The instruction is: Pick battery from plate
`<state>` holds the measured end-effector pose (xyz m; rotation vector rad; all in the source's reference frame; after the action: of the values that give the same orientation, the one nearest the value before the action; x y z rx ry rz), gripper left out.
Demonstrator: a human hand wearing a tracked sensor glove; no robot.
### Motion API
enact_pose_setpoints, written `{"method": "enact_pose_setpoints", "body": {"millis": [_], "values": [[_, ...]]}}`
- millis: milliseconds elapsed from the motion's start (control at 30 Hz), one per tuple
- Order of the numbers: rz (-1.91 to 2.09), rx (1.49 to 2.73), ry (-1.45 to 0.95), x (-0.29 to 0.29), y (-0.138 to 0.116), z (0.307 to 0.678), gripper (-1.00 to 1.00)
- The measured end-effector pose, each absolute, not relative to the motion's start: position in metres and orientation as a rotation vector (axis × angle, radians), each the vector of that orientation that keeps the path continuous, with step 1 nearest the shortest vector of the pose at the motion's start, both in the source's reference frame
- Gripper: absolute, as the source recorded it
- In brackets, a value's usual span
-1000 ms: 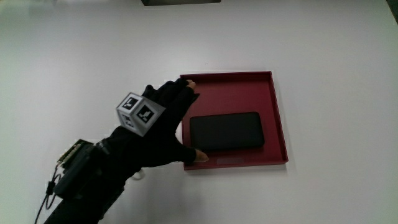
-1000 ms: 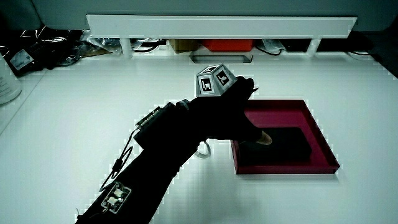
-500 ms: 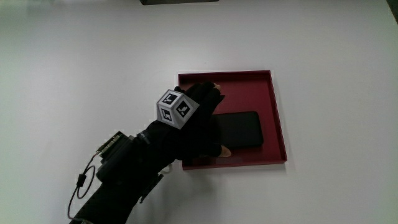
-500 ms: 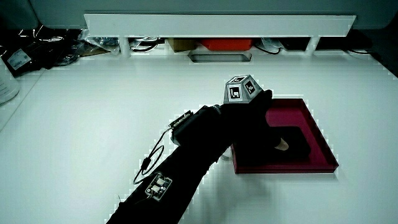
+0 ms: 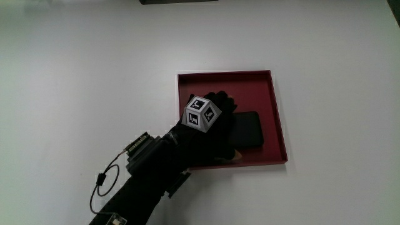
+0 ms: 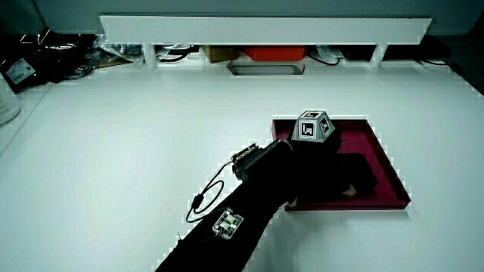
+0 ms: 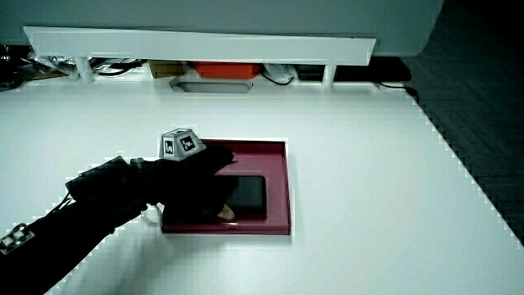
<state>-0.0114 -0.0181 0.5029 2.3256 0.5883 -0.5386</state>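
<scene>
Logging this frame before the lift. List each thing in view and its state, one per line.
hand: over the battery in the tray, grip unclear
battery: flat in the tray, partly covered by the hand
red tray: flat on the table, holding the battery
table: bearing the tray

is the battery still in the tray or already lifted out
In the tray. The flat black battery lies on the floor of the red tray, with the hand over one end; whether it is gripped yet, cannot tell.

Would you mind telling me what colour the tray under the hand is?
The tray is dark red, clearest in the main view.
</scene>
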Motion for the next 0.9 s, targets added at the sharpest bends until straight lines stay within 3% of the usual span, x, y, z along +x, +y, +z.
{"method": "enact_pose_setpoints", "body": {"millis": [433, 900], "values": [[-0.422, 2.283, 0.538, -0.006, -0.017, 0.529, 0.0], [-0.455, 2.334, 0.613, -0.005, -0.016, 0.528, 0.58]]}}
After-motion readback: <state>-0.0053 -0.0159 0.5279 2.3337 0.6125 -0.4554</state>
